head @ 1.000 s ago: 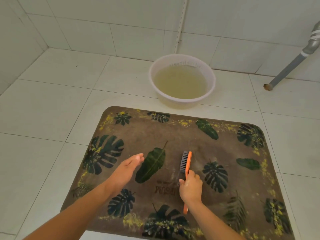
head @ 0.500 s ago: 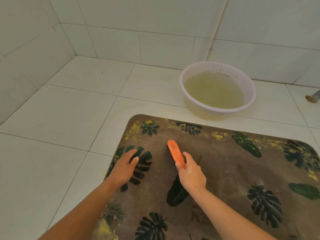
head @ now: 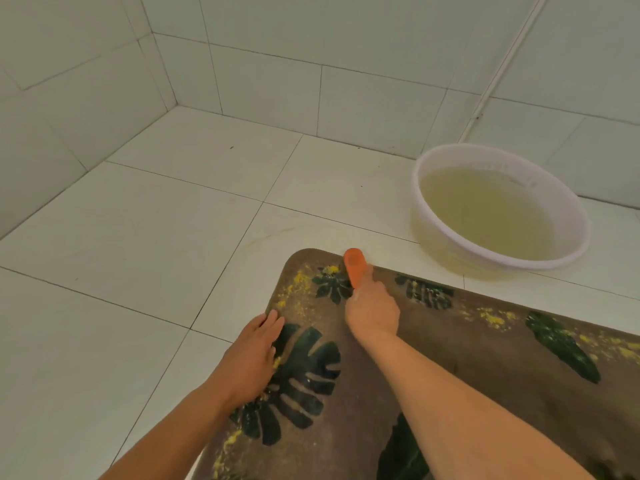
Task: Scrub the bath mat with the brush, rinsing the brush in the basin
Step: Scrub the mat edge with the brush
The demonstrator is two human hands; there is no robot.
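A brown bath mat with dark green leaf prints and yellow specks lies on the white tile floor. My right hand grips an orange brush, whose head sits at the mat's far left corner, bristles down and hidden. My left hand lies flat, fingers together, on the mat's left edge over a large leaf print. The white basin of cloudy yellowish water stands on the floor beyond the mat, to the right of the brush.
White tiled walls meet in a corner at the upper left. A thin white pipe runs down the wall behind the basin. Bare floor tiles spread to the left of the mat.
My right hand has carried the brush from the mat's middle up to its far left corner. My left hand moved to the left edge and pressed flat. The view swung left.
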